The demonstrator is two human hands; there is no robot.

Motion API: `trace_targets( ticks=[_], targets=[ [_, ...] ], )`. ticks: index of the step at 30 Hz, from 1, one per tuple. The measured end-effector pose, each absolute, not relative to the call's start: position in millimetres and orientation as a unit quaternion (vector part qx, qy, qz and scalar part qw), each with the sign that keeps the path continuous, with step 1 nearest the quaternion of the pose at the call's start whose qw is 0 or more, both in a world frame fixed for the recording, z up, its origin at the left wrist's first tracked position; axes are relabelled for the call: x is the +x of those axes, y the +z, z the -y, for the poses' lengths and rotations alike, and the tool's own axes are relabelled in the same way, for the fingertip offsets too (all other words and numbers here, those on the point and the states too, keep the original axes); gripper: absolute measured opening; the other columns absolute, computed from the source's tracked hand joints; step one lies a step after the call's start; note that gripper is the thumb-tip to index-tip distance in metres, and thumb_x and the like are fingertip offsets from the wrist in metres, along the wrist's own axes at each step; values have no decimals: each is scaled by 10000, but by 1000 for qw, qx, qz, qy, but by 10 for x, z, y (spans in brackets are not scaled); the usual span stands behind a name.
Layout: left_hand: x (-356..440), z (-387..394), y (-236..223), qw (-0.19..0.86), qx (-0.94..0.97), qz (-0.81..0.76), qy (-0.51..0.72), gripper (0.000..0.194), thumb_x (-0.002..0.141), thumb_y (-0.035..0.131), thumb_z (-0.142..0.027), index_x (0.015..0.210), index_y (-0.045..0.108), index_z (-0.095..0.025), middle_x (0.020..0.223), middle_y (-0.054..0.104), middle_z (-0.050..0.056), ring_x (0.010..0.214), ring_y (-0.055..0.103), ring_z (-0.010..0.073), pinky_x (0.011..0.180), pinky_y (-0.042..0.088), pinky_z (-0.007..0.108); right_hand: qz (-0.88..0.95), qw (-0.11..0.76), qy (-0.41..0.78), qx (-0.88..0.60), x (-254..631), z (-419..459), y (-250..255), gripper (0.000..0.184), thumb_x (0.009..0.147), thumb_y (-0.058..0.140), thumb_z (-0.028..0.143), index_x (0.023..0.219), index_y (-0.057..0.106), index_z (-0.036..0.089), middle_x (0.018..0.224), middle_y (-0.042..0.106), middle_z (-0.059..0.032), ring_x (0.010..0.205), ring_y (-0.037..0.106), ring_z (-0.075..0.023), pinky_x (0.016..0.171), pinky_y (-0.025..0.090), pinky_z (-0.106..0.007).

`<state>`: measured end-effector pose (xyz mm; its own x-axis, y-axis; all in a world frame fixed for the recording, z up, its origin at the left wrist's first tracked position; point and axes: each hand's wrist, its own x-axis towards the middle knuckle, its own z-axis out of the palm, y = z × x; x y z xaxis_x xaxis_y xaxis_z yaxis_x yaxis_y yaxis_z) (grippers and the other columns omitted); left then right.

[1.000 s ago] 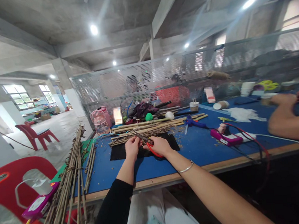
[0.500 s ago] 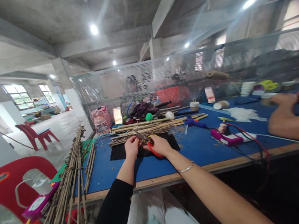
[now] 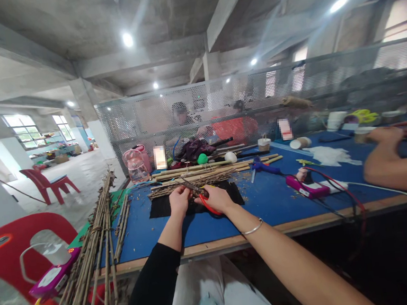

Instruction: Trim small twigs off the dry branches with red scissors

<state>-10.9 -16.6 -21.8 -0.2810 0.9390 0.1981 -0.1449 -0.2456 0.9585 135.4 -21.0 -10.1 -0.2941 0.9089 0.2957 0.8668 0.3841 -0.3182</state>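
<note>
My right hand [image 3: 216, 198] is closed round the red handles of a pair of scissors [image 3: 205, 200], whose blades point up and left. My left hand [image 3: 179, 200] is pinched on a thin dry twig [image 3: 188, 184] right at the blades. Both hands hover over a black cloth [image 3: 161, 208] on the blue table [image 3: 265, 204]. Just behind the hands lies a row of long sticks and twigs [image 3: 205, 172].
A bundle of long sticks [image 3: 97, 237] leans over the table's left end, above a red chair [image 3: 13, 264]. A purple glue gun [image 3: 308, 190] with cables lies to the right. Another person's arm [image 3: 393, 164] rests at far right. A mesh screen [image 3: 242, 101] backs the table.
Hardly anything has moved; my hands stay at the same spot with slight shifts of the scissors. The other person's arm at the right has shifted a little.
</note>
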Motion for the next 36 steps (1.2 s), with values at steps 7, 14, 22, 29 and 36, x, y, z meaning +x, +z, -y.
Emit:
trace_targets(
  ticks=[7, 14, 22, 29, 36],
  targets=[
    [-122, 140, -245, 403, 433, -468, 657, 147, 618, 598, -252, 668, 624, -117, 577, 598, 7, 499, 525, 84, 539, 431, 208, 797, 181, 51, -573, 1353, 223, -55, 553, 684, 441, 706, 900, 584, 218, 892, 661, -68, 854, 608, -223, 667, 398, -260],
    [-219, 120, -248, 230, 515, -603, 564, 129, 619, 621, -275, 642, 586, -153, 530, 563, -1, 477, 513, 112, 538, 424, 240, 820, 86, 66, -562, 1597, -10, 246, 650, 618, 410, 776, 784, 656, 197, 847, 666, -94, 782, 615, -236, 639, 428, -280],
    [-627, -66, -76, -18, 598, -646, 473, 281, 682, 434, -44, 857, 637, -130, 921, 630, 112, 901, 558, 191, 846, 401, 302, 829, -69, 88, -548, 2063, -182, 841, 693, 506, 503, 778, 706, 686, 141, 720, 639, -89, 694, 582, -211, 651, 417, -305],
    [-467, -60, -58, -54, 690, -614, 379, 299, 724, 477, -115, 975, 639, -137, 1000, 612, 115, 974, 527, 218, 907, 371, 324, 834, -7, 93, -544, 2233, -193, 545, 678, 629, 364, 783, 680, 661, 176, 672, 633, -51, 628, 569, -193, 577, 397, -270],
    [-361, -74, -22, -36, 724, -611, 319, 307, 739, 453, -101, 976, 644, -147, 1005, 605, 123, 971, 519, 222, 894, 373, 334, 798, 61, 37, -599, 2329, -314, 118, 673, 619, 392, 771, 791, 646, 172, 809, 661, -109, 722, 601, -233, 577, 396, -266]
  ],
)
